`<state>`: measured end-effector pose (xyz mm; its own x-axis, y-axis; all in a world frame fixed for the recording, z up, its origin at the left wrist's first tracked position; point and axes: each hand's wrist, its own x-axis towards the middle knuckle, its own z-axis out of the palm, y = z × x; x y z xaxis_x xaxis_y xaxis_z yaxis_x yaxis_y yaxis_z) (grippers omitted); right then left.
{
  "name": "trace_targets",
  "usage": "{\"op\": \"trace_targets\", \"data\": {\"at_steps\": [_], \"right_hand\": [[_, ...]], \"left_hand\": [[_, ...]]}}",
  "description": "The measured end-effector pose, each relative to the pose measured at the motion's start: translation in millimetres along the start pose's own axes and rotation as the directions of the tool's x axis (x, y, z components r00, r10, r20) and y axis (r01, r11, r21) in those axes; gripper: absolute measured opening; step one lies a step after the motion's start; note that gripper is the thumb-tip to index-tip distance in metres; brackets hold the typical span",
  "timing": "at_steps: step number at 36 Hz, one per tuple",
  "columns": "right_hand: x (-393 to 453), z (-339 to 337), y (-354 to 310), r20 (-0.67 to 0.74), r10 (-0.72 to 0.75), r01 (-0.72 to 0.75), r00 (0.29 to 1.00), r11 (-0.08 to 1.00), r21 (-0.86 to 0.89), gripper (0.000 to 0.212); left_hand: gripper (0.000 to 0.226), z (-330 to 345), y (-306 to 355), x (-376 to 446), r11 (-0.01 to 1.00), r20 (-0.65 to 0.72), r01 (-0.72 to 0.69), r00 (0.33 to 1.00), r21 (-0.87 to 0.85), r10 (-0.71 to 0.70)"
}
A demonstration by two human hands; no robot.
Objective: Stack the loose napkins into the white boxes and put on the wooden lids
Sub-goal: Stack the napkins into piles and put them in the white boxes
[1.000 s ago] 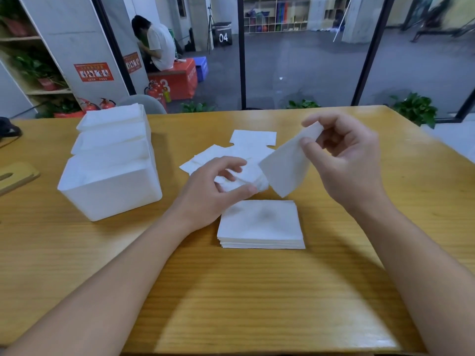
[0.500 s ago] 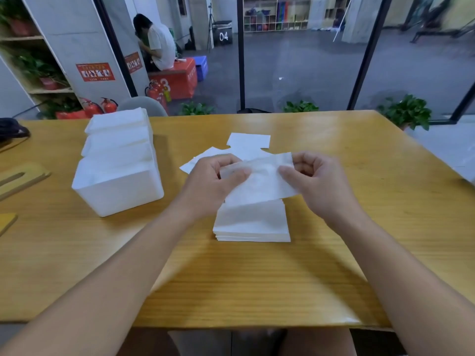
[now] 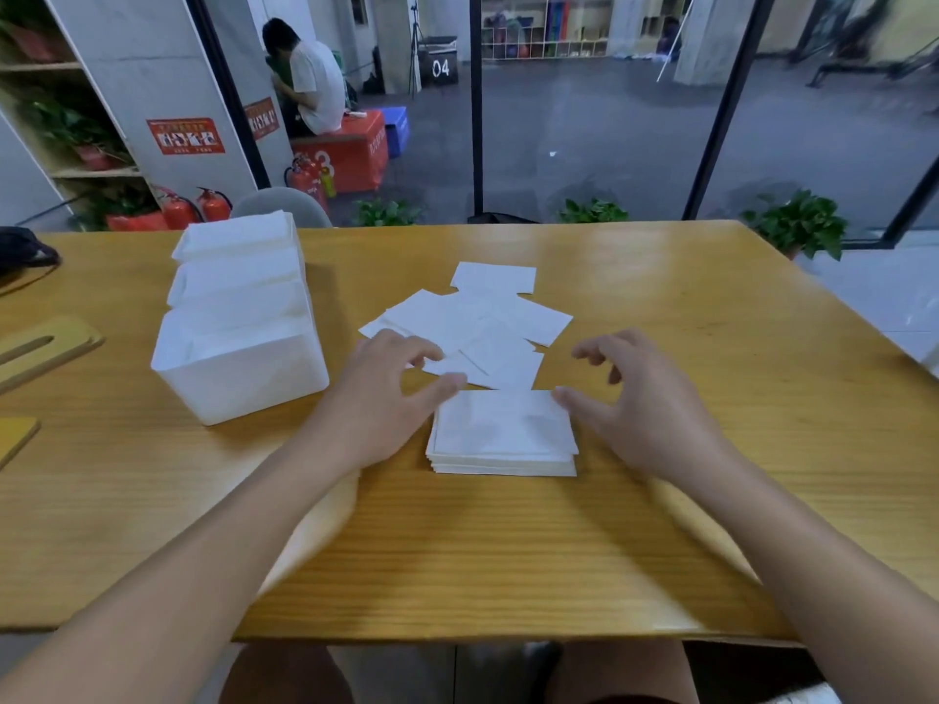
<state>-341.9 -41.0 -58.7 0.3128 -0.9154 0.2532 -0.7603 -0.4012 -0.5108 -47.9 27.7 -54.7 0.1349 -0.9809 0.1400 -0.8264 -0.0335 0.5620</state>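
Both hands hold nothing, fingers relaxed and spread: the left hand (image 3: 378, 393) and right hand (image 3: 645, 398) flank the neat napkin stack (image 3: 503, 434), thumbs touching its far corners, with the loose napkins (image 3: 472, 322) scattered just beyond the stack and the white boxes (image 3: 239, 322), already holding napkins, to its left on the tabletop (image 3: 508, 551). A careless squeeze could skew or topple the stack, since the thin sheets slide easily. Readable writing: "04" on a black bin (image 3: 440, 63) and "3" on a red box (image 3: 350, 155), both well beyond the stack.
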Motion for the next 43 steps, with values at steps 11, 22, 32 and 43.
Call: {"op": "trace_targets", "data": {"at_steps": [11, 22, 32, 43], "right_hand": [[18.2, -9.1, -25.0, 0.477, 0.027, -0.042, 0.878, 0.999, 0.021, 0.049], [26.0, -12.7, -49.3, 0.58, 0.143, -0.027, 0.802, 0.978, -0.205, 0.043], [6.8, -9.9, -47.6, 0.408, 0.072, -0.233, 0.91, 0.904, 0.358, 0.027], [-20.0, 23.6, -58.5, 0.142, 0.08, -0.16, 0.987, 0.658, 0.736, 0.032]], "left_hand": [[0.078, 23.0, 4.3, -8.3, 0.999, 0.159, -0.008, 0.987, 0.046, 0.001], [0.094, 32.2, 3.3, -23.5, 0.999, 0.058, -0.043, 0.997, 0.0, 0.043], [0.102, 22.0, 18.2, -40.1, 0.824, 0.032, 0.058, 0.998, -0.564, -0.049], [0.049, 37.1, 36.7, -44.5, 0.628, -0.12, 0.061, 0.963, -0.776, -0.242]]}}
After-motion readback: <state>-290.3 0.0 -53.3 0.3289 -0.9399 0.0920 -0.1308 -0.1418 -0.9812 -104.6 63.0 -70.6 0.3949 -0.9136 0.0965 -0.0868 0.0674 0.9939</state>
